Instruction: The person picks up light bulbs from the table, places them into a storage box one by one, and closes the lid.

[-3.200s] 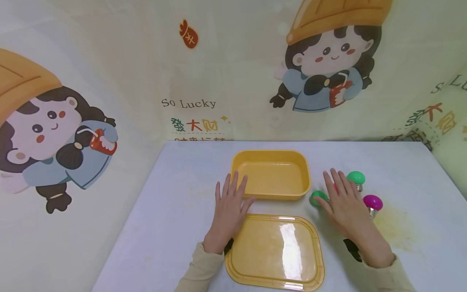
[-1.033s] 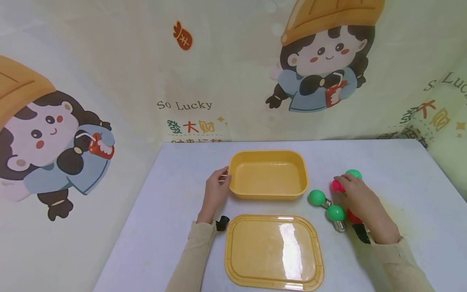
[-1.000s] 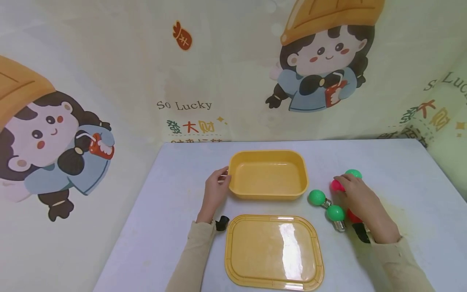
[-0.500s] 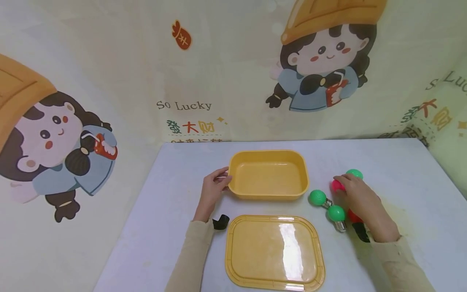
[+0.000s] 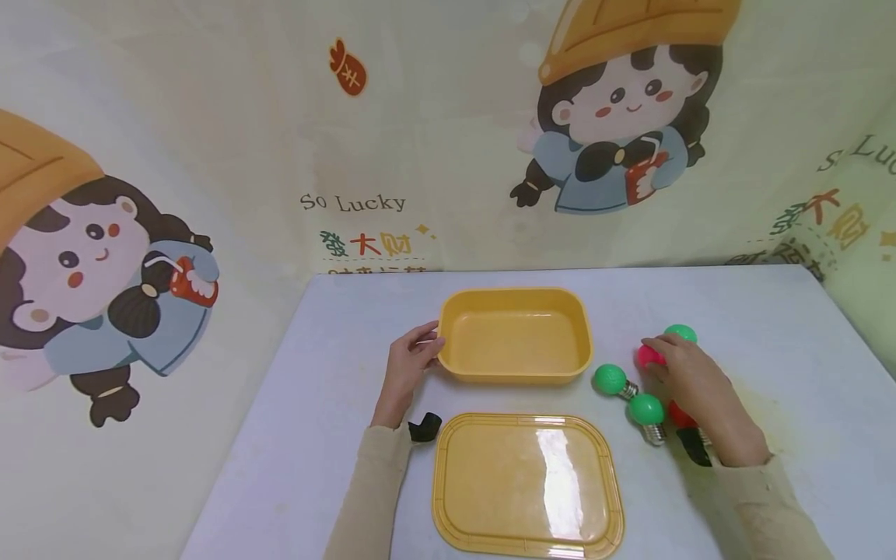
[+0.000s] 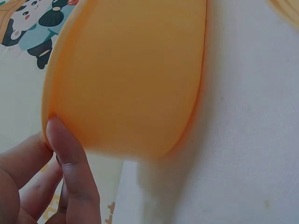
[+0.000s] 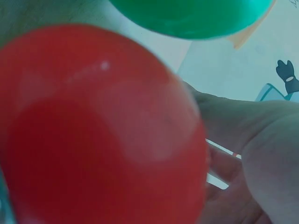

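My left hand (image 5: 406, 365) pinches the left rim of a yellow plastic box (image 5: 518, 342) between thumb and fingers. In the left wrist view the thumb (image 6: 70, 158) lies on the box's rim. To the right of the box, my right hand (image 5: 689, 381) holds a pink light bulb (image 5: 649, 356) with curled fingers; its base is hidden. A green bulb (image 5: 680, 334) lies just beyond that hand, and a red bulb (image 5: 680, 414) shows partly beneath the wrist. Two more green bulbs, one farther (image 5: 610, 379) and one nearer (image 5: 645, 408), lie left of the hand with metal screw bases showing.
A yellow lid or tray (image 5: 525, 486) lies flat in front of the box on the white table (image 5: 280, 467). A cloth printed with cartoon figures (image 5: 434, 117) hangs behind the table. Black pieces show at both wrists, including one (image 5: 425, 427) beside the left sleeve.
Both hands were outstretched 3.2 s ago. Since then the left has gripped the box's rim and the right has closed round the pink bulb. Over the last second they have barely moved.
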Demonstrator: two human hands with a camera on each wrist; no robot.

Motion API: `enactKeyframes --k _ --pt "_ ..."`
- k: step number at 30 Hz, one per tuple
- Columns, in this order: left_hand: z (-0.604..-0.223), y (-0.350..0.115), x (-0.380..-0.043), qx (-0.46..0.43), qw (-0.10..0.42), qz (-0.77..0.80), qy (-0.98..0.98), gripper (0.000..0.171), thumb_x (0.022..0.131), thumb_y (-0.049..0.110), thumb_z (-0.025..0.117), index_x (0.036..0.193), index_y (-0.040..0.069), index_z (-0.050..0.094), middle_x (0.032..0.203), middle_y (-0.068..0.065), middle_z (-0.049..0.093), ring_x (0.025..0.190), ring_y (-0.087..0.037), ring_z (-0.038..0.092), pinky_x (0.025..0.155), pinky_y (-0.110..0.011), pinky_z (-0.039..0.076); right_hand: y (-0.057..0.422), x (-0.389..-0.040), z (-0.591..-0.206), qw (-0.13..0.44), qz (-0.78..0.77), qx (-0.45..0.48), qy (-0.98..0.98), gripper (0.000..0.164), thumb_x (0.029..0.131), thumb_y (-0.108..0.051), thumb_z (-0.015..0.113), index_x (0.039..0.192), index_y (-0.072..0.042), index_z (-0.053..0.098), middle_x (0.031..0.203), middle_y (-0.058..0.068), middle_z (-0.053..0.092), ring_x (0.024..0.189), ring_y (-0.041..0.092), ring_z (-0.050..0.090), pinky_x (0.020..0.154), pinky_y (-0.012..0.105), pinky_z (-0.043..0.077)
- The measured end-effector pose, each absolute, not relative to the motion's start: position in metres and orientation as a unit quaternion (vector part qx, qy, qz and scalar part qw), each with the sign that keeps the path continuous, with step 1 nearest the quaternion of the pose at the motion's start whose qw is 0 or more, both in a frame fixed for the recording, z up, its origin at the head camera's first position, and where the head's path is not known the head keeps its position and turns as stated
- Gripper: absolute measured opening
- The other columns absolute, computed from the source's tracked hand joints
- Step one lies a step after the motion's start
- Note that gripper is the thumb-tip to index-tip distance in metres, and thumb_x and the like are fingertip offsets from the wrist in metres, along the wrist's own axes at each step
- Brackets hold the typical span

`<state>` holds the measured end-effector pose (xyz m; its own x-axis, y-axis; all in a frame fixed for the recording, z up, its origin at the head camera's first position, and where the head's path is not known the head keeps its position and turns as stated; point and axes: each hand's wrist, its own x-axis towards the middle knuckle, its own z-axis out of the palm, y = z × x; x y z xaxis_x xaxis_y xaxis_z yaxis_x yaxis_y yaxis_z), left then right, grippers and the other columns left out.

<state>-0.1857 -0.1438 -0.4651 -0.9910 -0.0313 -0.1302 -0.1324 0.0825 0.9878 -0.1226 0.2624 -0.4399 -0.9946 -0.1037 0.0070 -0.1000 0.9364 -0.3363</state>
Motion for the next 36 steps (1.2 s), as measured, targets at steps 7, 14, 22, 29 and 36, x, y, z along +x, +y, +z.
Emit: enactKeyframes --k 7,14,22,29,36 --pt "-0.467 -0.145 -0.186 -0.045 0.034 0.685 0.726 0.040 0.091 0.014 0.073 0.130 0.008 0.065 0.113 -0.011 0.062 0.082 -0.013 0.064 0.066 -0.023 0.057 0.264 -0.122 -0.438 0.013 -0.182 -0.051 0.982 0.051 0.080 0.001 0.078 0.125 0.012 0.057 0.119 0.035 0.055 0.107 0.051 0.052 0.087 0.063 0.050" --pt "-0.471 -0.147 -0.186 -0.038 0.046 0.695 0.716 0.041 0.091 0.013 0.073 0.130 0.006 0.065 0.111 -0.011 0.062 0.080 -0.013 0.062 0.064 -0.021 0.055 0.265 -0.122 -0.436 0.015 -0.196 -0.053 0.979 0.051 0.080 0.004 0.076 0.126 0.014 0.056 0.120 0.036 0.054 0.109 0.053 0.051 0.090 0.065 0.047" --pt "-0.472 -0.147 -0.187 -0.036 0.042 0.695 0.717 0.038 0.091 0.015 0.073 0.128 0.010 0.066 0.111 -0.011 0.063 0.081 -0.014 0.064 0.066 -0.023 0.056 0.260 -0.125 -0.430 -0.038 -0.199 -0.076 0.976 0.047 0.082 0.003 0.076 0.124 0.013 0.058 0.118 0.035 0.057 0.110 0.052 0.053 0.089 0.064 0.048" --pt "-0.468 -0.148 -0.187 -0.031 0.049 0.702 0.710 0.040 0.090 0.015 0.074 0.129 0.009 0.065 0.112 -0.011 0.063 0.083 -0.014 0.064 0.067 -0.023 0.056 0.254 -0.125 -0.419 -0.045 -0.219 -0.089 0.971 0.046 0.085 0.000 0.074 0.127 0.010 0.058 0.121 0.031 0.057 0.113 0.050 0.053 0.090 0.063 0.048" --pt "-0.471 -0.148 -0.187 -0.032 0.044 0.701 0.712 0.039 0.090 0.015 0.074 0.128 0.010 0.066 0.113 -0.012 0.064 0.083 -0.016 0.064 0.066 -0.024 0.057 0.247 -0.126 -0.410 -0.061 -0.233 -0.111 0.964 0.046 0.085 0.000 0.074 0.127 0.009 0.059 0.120 0.030 0.059 0.111 0.048 0.055 0.088 0.060 0.051"
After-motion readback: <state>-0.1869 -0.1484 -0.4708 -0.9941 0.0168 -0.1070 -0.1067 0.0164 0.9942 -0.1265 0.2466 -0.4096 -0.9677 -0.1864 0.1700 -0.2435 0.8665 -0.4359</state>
